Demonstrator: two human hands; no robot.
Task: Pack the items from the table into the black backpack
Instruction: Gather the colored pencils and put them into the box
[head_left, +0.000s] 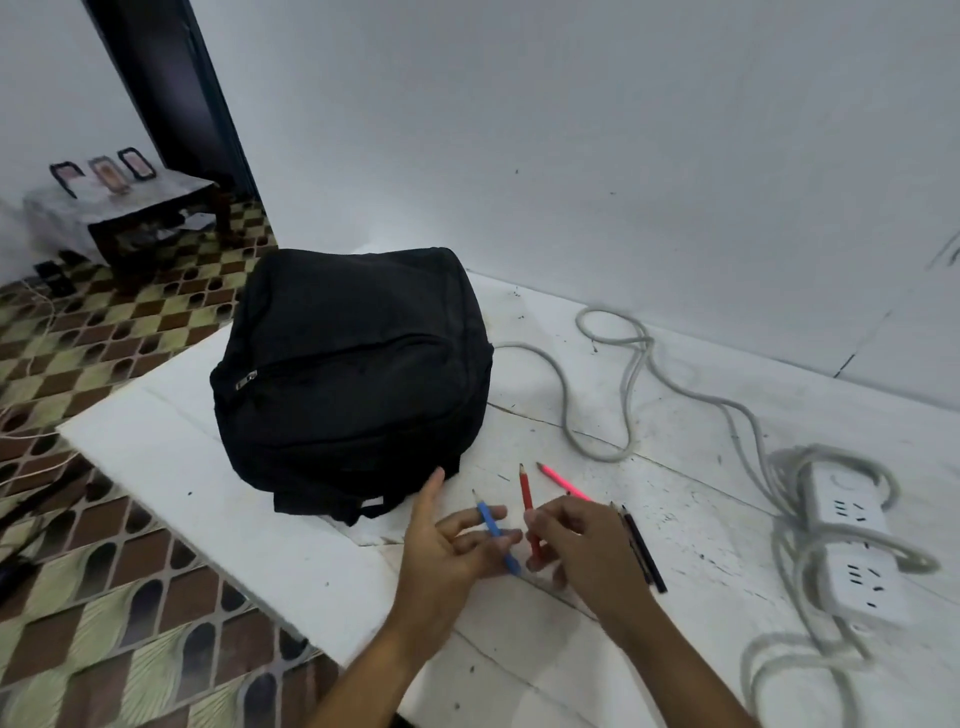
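- The right hand (571, 540) pinches a red pencil (530, 514) between curled fingers, point up and away from the person.
- The left hand (447, 545) lies mostly spread, palm up, with a blue pencil (493, 530) resting across its fingers; whether a finger actually clamps it cannot be told.
- Just beyond the right hand, a pink pencil (558, 477) and a pair of dark pencils (641, 551) lie loose on the white table (208, 467).
- The black backpack (353, 374) sits on the table right ahead of the hands, its front zip (246, 380) closed and no opening visible.
- Judgement: this is the gathering step, with pencils being collected into the hands and nothing packed yet.
- The next move seems to call for bunching the pencils in one hand, freeing the other to unzip a compartment.
- To the right lie white power strips (852, 540) with a looping grey cable (623, 364).
- No brand, label or writing can be read anywhere.
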